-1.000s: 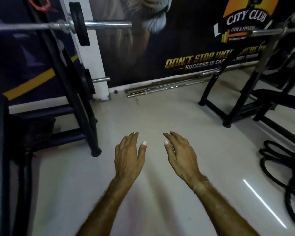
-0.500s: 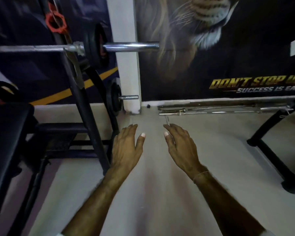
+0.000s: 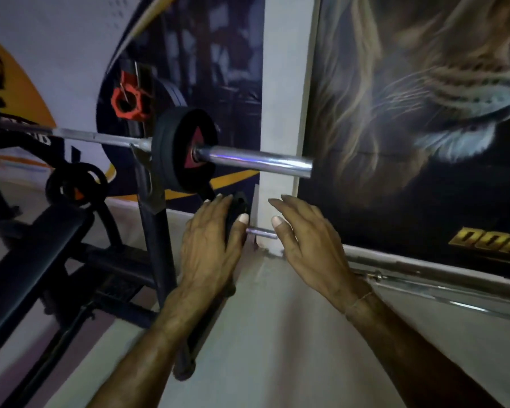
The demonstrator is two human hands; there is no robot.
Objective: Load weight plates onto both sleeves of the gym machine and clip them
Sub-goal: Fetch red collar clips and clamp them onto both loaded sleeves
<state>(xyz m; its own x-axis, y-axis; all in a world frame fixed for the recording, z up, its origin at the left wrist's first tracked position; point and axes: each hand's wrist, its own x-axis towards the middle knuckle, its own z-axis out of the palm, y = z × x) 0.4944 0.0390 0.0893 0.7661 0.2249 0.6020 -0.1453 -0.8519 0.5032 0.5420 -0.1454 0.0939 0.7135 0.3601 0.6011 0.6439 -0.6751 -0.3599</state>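
A chrome barbell (image 3: 259, 161) rests on a black bench rack, its right sleeve pointing at me. A black weight plate (image 3: 186, 154) with a red mark sits on that sleeve near the collar. A red clip (image 3: 129, 101) hangs on the rack upright above. Lower down, another black plate (image 3: 238, 209) sits on a short storage peg (image 3: 262, 232). My left hand (image 3: 209, 248) is spread over this lower plate, thumb at its rim. My right hand (image 3: 306, 240) hovers open just right of the peg's tip, holding nothing.
The black bench pad (image 3: 27, 260) lies at lower left with another small plate (image 3: 76, 184) behind it. Spare bars (image 3: 439, 278) lie along the wall's base at right. A white pillar (image 3: 286, 83) stands behind the sleeve. Pale floor (image 3: 277, 334) lies below my arms.
My view has closed in on the rack and turned left. Both hands have moved forward to the lower storage peg, the left one now over its plate.
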